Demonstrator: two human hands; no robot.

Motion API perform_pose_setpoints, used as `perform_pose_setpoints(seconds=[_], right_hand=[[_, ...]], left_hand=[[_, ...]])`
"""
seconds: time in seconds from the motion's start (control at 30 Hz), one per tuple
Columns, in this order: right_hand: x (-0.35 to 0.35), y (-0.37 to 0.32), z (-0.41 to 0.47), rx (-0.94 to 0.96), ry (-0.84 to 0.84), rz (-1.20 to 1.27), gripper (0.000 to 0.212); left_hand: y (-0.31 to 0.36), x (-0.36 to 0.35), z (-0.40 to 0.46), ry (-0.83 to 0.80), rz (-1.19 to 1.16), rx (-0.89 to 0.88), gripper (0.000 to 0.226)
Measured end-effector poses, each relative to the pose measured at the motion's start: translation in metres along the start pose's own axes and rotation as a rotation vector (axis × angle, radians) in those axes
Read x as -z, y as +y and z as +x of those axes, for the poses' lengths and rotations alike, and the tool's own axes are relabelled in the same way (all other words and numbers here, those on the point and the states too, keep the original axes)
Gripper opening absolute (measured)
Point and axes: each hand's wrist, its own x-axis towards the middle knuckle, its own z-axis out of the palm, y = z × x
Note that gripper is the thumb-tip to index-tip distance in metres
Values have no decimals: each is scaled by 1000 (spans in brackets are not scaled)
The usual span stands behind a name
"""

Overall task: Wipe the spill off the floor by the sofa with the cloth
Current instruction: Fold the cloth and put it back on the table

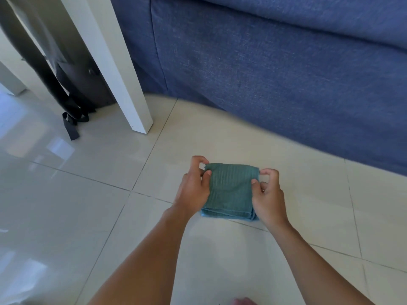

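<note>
A teal cloth (230,190), folded into a thick square, lies on the pale tiled floor (88,194) in front of the blue sofa (275,73). My left hand (193,188) pinches the cloth's left edge near the far corner. My right hand (267,194) pinches its right edge, thumb on top. Both forearms reach in from the bottom of the view. I cannot make out a spill on the tiles; a faint sheen shows near the table leg.
A white table leg (123,69) stands on the floor to the left of the sofa. Behind it lies a dark bag (72,80) with a loose strap (71,126). Glossy tiles stretch to the left and toward me.
</note>
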Motion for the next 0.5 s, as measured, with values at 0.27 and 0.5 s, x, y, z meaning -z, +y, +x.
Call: perform_pose_setpoints(seconds=[0.27,0.5], right_hand=[[5,-9,24,-115,-436,70,24],[9,-76,43,-53,-424,34,29]], left_hand=[[4,26,6,-240,-125,212,42],[47,66,5,-116,-120,159,56]])
